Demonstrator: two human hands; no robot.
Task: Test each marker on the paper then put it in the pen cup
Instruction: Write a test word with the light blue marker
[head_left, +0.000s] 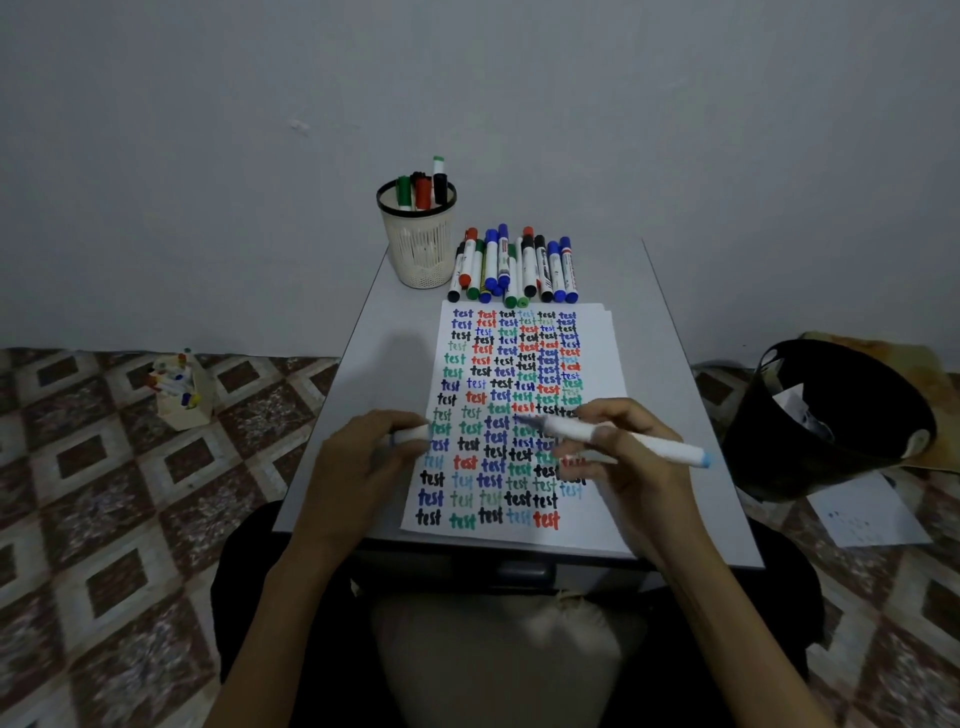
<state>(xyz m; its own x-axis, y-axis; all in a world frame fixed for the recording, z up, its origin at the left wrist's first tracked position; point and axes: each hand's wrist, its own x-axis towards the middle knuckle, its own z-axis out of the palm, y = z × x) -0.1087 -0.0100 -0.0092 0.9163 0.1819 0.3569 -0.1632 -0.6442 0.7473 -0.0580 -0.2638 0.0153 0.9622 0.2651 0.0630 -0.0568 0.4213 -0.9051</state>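
The right hand (639, 483) pinches a white marker (665, 446) with a light-blue end, its tip low over the paper (597, 364), which is full of coloured "test" words. The left hand (358, 462) grips the white cap (413, 434) at the paper's left edge. Behind the paper, other markers (511, 267) lie beside the pen cup (418, 254) on the bench (384, 353).

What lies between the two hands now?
Head view: only the paper, covered in test words, with the tip of the marker over it.
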